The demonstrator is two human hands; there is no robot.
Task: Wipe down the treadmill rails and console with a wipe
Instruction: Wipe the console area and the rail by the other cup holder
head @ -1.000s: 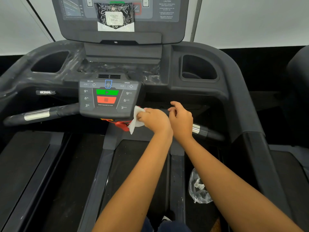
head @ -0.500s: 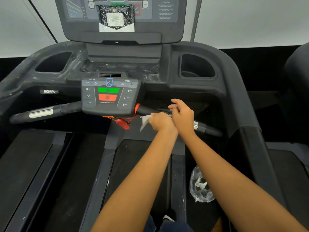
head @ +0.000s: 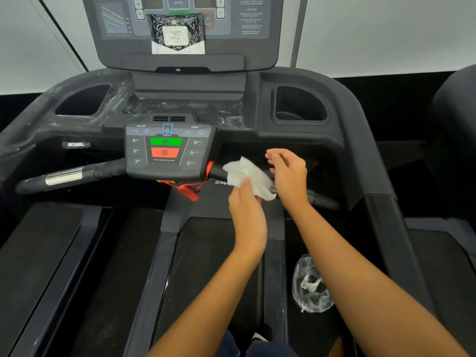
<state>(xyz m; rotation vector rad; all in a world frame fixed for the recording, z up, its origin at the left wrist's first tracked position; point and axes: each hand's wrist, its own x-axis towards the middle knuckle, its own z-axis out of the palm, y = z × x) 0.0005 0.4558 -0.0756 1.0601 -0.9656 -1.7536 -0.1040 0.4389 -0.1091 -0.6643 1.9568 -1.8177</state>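
Head view, one item per line.

- Left hand (head: 247, 212): reaches in from the near edge, centre. The thumb points up and pinches the wipe against the curled fingers behind it.
- Wipe (head: 246, 173): white and crumpled, bunched over the right handlebar just right of the control pad.
- Right hand (head: 289, 173): just right of the wipe, above the same bar. The fingers (head: 274, 153) are loosely bent and spread, closing on nothing visible. The palm edge may touch the wipe, but the overlap hides this.
- Right handlebar (head: 218, 172): a black bar running right from the control pad and passing under both hands.
- Left handlebar (head: 64, 176): black with a metal band, at the left, apart from both hands.
- Control pad (head: 168, 150): centre, with a green and a red button and incline and speed keys.
- Upper console (head: 252, 21): at the far edge, with a plastic-wrapped packet (head: 177, 33) leaning on it.
- Red safety clip (head: 189, 192): hangs on a cord below the control pad.
- Plastic bag (head: 309, 287): clear and crumpled, on the near right deck under the right forearm.
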